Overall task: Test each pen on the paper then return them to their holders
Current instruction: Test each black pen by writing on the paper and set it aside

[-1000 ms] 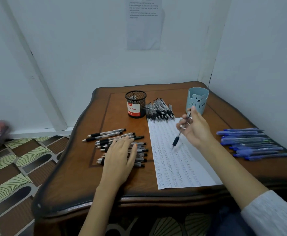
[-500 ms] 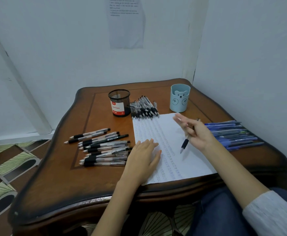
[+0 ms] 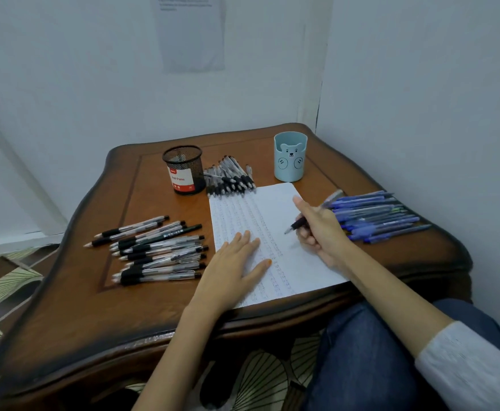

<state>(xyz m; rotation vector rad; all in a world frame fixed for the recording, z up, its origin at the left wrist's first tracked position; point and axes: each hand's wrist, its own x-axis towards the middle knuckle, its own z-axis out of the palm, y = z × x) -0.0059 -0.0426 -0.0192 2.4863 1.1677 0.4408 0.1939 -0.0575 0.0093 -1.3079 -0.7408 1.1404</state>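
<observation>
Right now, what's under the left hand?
The left hand lies flat on the paper, over rows of pen marks; any marks beneath the palm are hidden.

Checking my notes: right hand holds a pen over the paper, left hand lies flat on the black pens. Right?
No. The head view shows the left hand flat on the paper, beside the black pens; the right hand does hold a pen over the paper.
</observation>
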